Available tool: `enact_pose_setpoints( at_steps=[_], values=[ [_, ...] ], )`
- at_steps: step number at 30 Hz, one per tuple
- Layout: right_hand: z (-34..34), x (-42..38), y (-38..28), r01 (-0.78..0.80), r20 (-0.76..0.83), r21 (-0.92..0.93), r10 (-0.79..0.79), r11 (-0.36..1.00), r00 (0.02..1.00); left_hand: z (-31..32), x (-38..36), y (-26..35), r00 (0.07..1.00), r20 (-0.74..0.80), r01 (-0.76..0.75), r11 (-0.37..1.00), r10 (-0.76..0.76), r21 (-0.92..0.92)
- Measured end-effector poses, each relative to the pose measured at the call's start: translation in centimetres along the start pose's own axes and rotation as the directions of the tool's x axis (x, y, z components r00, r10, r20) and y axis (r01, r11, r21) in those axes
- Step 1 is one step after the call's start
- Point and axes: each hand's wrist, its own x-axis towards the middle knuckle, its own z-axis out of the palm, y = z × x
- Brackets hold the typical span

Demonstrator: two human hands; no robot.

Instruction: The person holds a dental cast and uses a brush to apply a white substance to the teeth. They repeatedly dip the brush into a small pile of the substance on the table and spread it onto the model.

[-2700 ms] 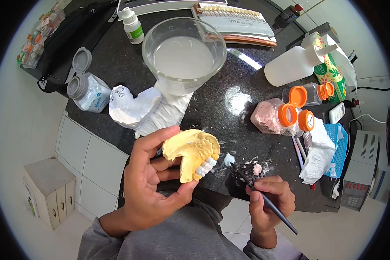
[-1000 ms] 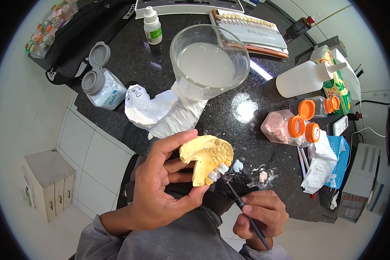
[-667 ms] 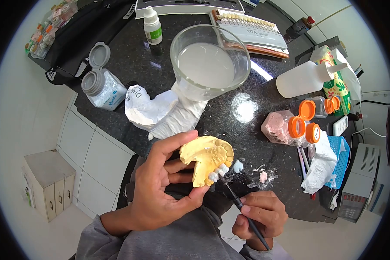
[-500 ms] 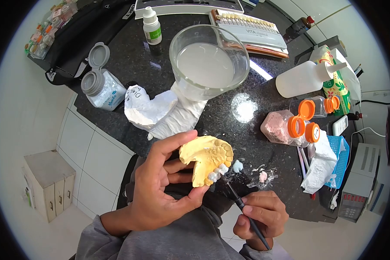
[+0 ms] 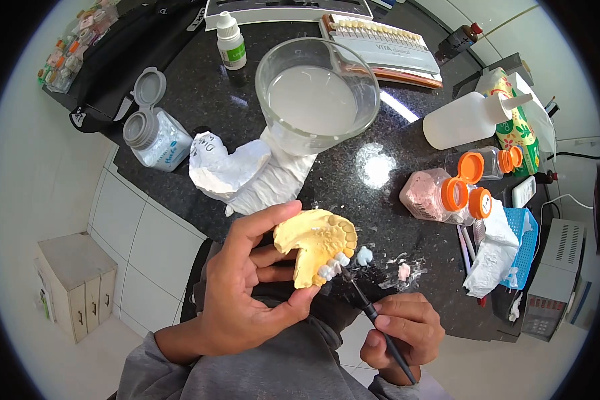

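Note:
My left hand (image 5: 247, 287) is closed around a yellow dental cast (image 5: 318, 241), its fingers behind and its thumb at the lower edge. Whitish teeth (image 5: 333, 267) stand along the cast's right side, among yellow ones. In my right hand (image 5: 403, 331) is a thin dark brush (image 5: 367, 303), pinched between thumb and fingers. The brush tip meets or nearly meets the whitish teeth; contact is too small to tell. On the dark counter beside the cast lie a pale blue lump (image 5: 365, 256) and a pink lump (image 5: 404, 271) amid white smears.
A glass bowl (image 5: 373, 100) of cloudy liquid stands on a white cloth (image 5: 280, 180), beside a white plaster piece (image 5: 223, 163). Around them are an open powder jar (image 5: 160, 143), a dropper bottle (image 5: 232, 43), a shade guide (image 5: 387, 50), a squeeze bottle (image 5: 460, 122) and a pink powder jar (image 5: 427, 193).
The view has shifted very slightly. Both hands keep their grips, and the brush tip stays beside the whitish teeth.

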Motion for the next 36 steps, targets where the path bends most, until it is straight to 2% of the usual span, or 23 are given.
enact_pose_setpoints(
  at_steps=[7, 9, 11, 12, 14, 15, 17, 18, 20, 23, 26, 27, 29, 36],
  values=[
    [0.1, 0.0, 0.1, 0.007, 0.011, -0.004, -0.007, 1.000, 1.000, 0.2, -0.1, -0.2, 0.998, -0.024, -0.051, 0.998, 0.050, -0.033],
    [-0.1, -0.3, 0.1, 0.024, -0.041, 0.009, -0.024, 1.000, 0.999, 0.2, -0.1, -0.3, 0.997, -0.032, -0.065, 0.997, 0.064, -0.037],
    [-0.5, -0.9, 0.1, -0.019, -0.095, 0.021, 0.021, 1.000, 0.995, 0.1, 0.0, -0.5, 0.982, 0.036, -0.191, 0.967, 0.187, 0.167],
    [-0.8, -1.2, 0.1, -0.062, -0.147, 0.034, 0.067, 0.997, 0.987, 0.2, 0.1, -0.7, 0.982, 0.036, -0.188, 0.968, 0.185, 0.168],
    [-1.4, -1.4, 0.4, -0.073, -0.145, 0.039, 0.078, 0.997, 0.986, 0.5, 0.5, -1.3, 0.897, -0.014, -0.414, 0.853, 0.441, 0.319],
    [-1.7, -1.4, 0.5, -0.056, -0.090, 0.035, 0.059, 0.998, 0.994, 0.4, 0.5, -1.4, 0.899, -0.012, -0.412, 0.854, 0.438, 0.316],
    [-2.0, -1.2, 0.5, -0.025, -0.004, 0.032, 0.025, 0.999, 1.000, -0.1, 0.5, -1.6, 0.862, 0.155, -0.499, 0.751, 0.483, 0.433],
    [-1.8, -1.1, 0.4, -0.028, -0.006, 0.031, 0.029, 0.999, 1.000, -0.1, 0.5, -1.5, 0.863, 0.157, -0.498, 0.752, 0.481, 0.432],
    [-1.3, -0.7, 0.2, -0.041, -0.002, 0.011, 0.041, 0.999, 0.999, 0.0, 0.6, -1.2, 0.825, 0.196, -0.549, 0.668, 0.530, 0.503],
    [-1.2, -0.4, 0.2, -0.045, 0.032, -0.005, 0.045, 0.999, 0.998, 0.5, 0.7, -1.7, 0.775, 0.171, -0.589, 0.597, 0.608, 0.544],
    [-1.2, -0.3, 0.1, -0.045, 0.043, -0.011, 0.045, 0.999, 0.998, 0.5, 0.8, -1.9, 0.761, 0.183, -0.602, 0.572, 0.623, 0.557],
    [-1.2, -0.3, 0.1, -0.049, 0.043, -0.005, 0.050, 0.999, 0.998, 0.7, 0.8, -1.8, 0.761, 0.183, -0.602, 0.573, 0.623, 0.556],
    [-1.1, -0.3, 0.1, -0.050, 0.043, -0.001, 0.050, 0.999, 0.998, 1.2, 0.8, -1.7, 0.779, 0.062, -0.565, 0.655, 0.624, 0.502],
    [-1.1, -0.3, 0.2, -0.045, 0.028, -0.002, 0.045, 0.999, 0.999, 1.1, 0.8, -1.7, 0.789, 0.059, -0.555, 0.670, 0.611, 0.492]
  ],
)
